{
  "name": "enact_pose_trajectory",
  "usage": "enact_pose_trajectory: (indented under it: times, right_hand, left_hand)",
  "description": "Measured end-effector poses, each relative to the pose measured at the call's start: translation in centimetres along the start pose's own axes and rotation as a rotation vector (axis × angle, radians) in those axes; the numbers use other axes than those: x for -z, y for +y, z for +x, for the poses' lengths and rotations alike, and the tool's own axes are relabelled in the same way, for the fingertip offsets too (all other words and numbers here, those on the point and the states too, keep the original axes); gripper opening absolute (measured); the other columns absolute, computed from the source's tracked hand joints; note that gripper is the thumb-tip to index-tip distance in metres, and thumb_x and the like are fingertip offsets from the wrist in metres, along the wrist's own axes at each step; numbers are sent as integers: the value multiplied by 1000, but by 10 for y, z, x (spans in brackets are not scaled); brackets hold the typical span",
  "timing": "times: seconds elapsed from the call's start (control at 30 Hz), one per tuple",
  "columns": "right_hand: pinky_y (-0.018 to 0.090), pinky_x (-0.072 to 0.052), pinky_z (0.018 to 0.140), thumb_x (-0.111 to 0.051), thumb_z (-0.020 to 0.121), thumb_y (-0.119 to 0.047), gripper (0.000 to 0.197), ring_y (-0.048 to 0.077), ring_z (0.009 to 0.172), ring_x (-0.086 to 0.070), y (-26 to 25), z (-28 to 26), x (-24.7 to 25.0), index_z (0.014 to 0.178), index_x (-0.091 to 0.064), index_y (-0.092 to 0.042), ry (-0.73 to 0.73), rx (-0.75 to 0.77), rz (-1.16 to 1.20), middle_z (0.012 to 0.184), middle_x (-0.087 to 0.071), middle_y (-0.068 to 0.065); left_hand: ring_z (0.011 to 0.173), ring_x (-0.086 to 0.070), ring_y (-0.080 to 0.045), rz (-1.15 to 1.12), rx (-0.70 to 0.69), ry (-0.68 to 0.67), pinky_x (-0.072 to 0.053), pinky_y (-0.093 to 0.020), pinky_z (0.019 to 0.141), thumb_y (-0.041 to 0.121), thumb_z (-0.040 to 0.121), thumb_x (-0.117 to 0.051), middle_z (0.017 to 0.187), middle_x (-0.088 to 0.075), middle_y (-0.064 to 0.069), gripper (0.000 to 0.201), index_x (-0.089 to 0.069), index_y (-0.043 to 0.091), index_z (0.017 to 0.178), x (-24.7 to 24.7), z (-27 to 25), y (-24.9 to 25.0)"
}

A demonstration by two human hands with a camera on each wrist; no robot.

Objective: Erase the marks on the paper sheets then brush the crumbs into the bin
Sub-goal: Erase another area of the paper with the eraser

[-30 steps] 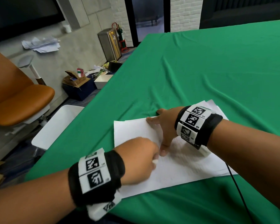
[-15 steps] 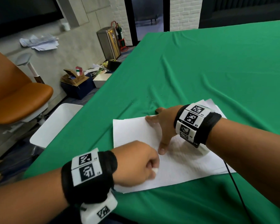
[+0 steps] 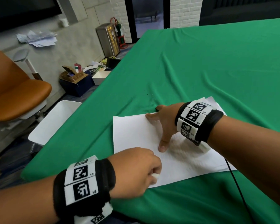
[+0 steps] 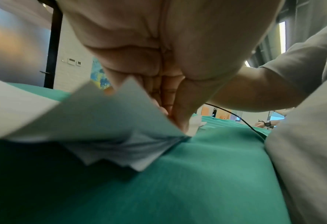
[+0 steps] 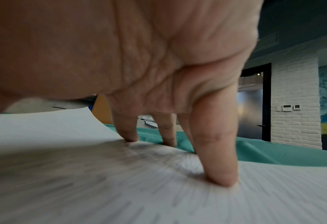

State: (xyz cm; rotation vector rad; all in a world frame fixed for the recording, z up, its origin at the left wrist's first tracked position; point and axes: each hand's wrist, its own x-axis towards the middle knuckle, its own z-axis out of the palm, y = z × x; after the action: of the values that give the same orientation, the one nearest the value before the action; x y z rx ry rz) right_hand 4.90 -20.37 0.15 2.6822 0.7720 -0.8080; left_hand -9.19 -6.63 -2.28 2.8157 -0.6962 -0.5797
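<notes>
Since 0.5 s ago: barely any shift. Left hand [image 3: 136, 170] still pinching white eraser [image 3: 155, 175] on paper sheets [image 3: 136, 135], lower centre; right hand [image 3: 164, 122] still spread flat, pinning them. Green-clothed surface [image 3: 217, 70]; white bin [image 3: 55, 120] at left; orange chair [image 3: 14, 97] upper left. Wristband tags read L4, L5, R3.

1. The eraser [image 3: 155, 175] is nearly all hidden inside the left hand [image 3: 136, 170]; only a white tip shows beside the paper sheets [image 3: 136, 135].
2. In the left wrist view the near corners of the paper sheets [image 4: 105, 128] are blurred and hide the fingertips behind them.
3. In the right wrist view the paper's marks [image 5: 120, 174] are smeared by blur and cannot be read.
4. The white bin [image 3: 55, 120] beside the bench [image 3: 200, 70] is partly hidden by the bench edge.
5. The right hand [image 3: 165, 120] covers part of the paper.
</notes>
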Motion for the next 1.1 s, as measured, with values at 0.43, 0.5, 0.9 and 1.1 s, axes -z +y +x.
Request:
enact_pose_trajectory:
  times: [0.43, 0.5, 0.9, 1.1]
  right_hand:
    - [54, -41, 113, -86, 51, -77, 142, 35, 146, -39, 0, 0, 0, 162, -2, -47, -21, 6, -14, 168, -15, 1]
    - [53, -42, 113, -87, 50, -77, 142, 35, 145, -40, 0, 1, 0, 162, -3, -47, -18, 10, -13, 167, -16, 1]
    - [53, -45, 109, -87, 40, -81, 145, 35, 141, -46, 5, 12, -4, 158, -7, -54, -1, 24, 24, 165, -21, -3]
    - [57, -48, 105, -87, 42, -81, 140, 37, 137, -49, 7, 14, -8, 159, -20, -41, 41, 29, 8, 159, -32, 1]
  left_hand:
    - [84, -59, -4, -34, 6, -31, -53, -30, 83, 39, 95, -65, 96, -67, 12, 9, -66, 30, 97, 10, 9, -10]
    - [85, -59, -4, -30, 72, 33, -53, -32, 84, 39, 94, -64, 95, -66, 14, 7, -65, 32, 97, 15, 11, -18]
    - [90, -56, -11, 94, 260, 151, -47, -30, 82, 37, 99, -56, 98, -58, 13, 9, -60, 30, 98, 31, 2, -38]
    - [92, -49, 6, -24, 230, 140, -40, -19, 88, 46, 101, -52, 108, -58, 20, 9, -50, 37, 101, 28, -50, -32]
